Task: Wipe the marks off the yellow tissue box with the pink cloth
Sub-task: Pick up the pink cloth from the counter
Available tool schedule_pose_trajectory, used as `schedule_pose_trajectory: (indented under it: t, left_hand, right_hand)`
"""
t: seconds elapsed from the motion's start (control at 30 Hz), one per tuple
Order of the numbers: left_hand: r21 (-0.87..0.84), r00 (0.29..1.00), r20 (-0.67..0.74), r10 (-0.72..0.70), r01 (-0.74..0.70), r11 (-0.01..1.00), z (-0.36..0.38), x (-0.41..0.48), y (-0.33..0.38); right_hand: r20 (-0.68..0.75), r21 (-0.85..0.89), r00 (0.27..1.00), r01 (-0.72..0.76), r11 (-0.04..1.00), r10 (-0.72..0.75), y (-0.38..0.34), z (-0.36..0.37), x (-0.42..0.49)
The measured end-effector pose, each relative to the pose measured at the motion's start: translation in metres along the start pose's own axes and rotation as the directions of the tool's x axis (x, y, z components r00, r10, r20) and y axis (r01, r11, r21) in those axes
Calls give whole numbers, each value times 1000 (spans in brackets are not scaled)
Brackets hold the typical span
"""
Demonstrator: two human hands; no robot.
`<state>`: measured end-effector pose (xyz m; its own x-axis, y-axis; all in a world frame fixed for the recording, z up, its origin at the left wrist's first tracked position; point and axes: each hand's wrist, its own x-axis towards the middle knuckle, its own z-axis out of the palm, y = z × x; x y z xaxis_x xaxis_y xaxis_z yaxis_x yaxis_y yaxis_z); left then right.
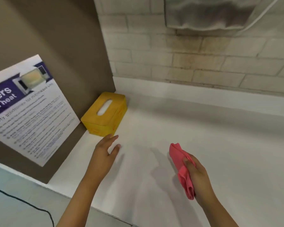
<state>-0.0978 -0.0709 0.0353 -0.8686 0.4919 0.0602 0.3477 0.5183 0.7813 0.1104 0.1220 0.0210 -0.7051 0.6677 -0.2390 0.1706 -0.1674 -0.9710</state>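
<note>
Pink cloth [182, 169] in right hand [197, 176] (bunched)

— What hems in the yellow tissue box [105, 114]?
— The brown side panel [59, 46] touches its left flank and the tiled wall [195, 63] stands close behind it.
— And your way in?
— The white counter [195, 136] lies bare in front and to its right.

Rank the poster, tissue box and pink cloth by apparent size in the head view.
1. Poster, clearly largest.
2. Yellow tissue box.
3. Pink cloth, bunched in the right hand and partly hidden, so its true size is uncertain.
</note>
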Motion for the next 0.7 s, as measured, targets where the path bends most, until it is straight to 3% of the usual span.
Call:
schedule_pose_trajectory:
  t: [0.2, 0.5, 0.7]
  left_hand:
    - [114, 990, -120, -78, 91, 989, -37, 64, -26]
    - [415, 972, -4, -233, 214, 884, -38, 174, -28]
    - [586, 911, 77, -405, 287, 758, -25, 216, -27]
  right_hand:
    - [-19, -28, 1000, -18, 999, 18, 5, 59, 7]
    - [-144, -66, 989, 6, 998, -15, 12, 101, 4]
    - [-198, -26, 980, 14, 1000, -19, 3, 101, 5]
